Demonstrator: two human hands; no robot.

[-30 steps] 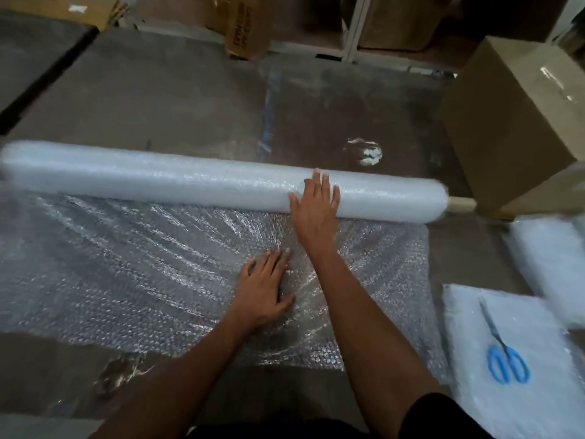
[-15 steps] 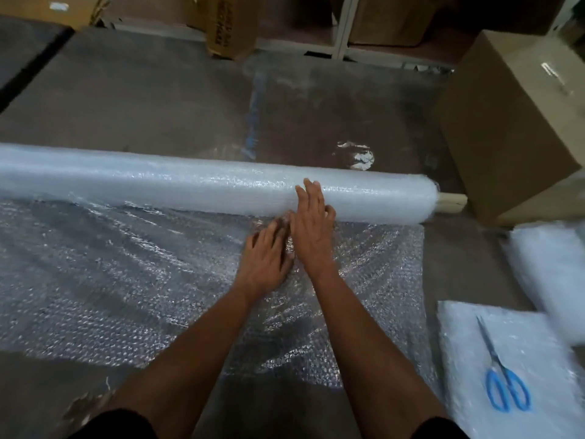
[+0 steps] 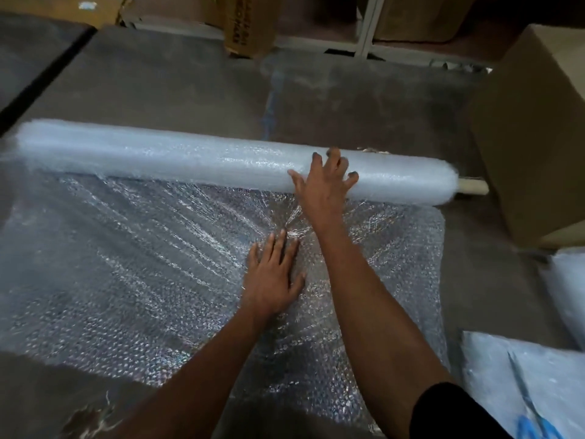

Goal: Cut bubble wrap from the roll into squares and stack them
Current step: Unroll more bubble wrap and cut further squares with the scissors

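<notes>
A long bubble wrap roll (image 3: 177, 158) lies across the grey floor, its cardboard core (image 3: 473, 186) sticking out at the right end. An unrolled sheet (image 3: 120, 270) spreads from it toward me. My right hand (image 3: 323, 182) rests on the roll with fingers spread and straight. My left hand (image 3: 273, 275) presses flat on the sheet, closer to me. A stack of cut squares (image 3: 493, 372) lies at the lower right, with blue-handled scissors (image 3: 535, 421) on top, partly cut off by the frame.
A large cardboard box (image 3: 538, 128) stands right of the roll's end. A smaller box (image 3: 250, 25) and white shelf legs (image 3: 367, 23) are at the back. More bubble wrap (image 3: 569, 280) lies at the right edge. A dark gap (image 3: 41, 76) crosses the floor at upper left.
My right hand has moved up onto the roll and spread its fingers. My left hand has slid back toward me on the sheet. The roll has shifted farther away.
</notes>
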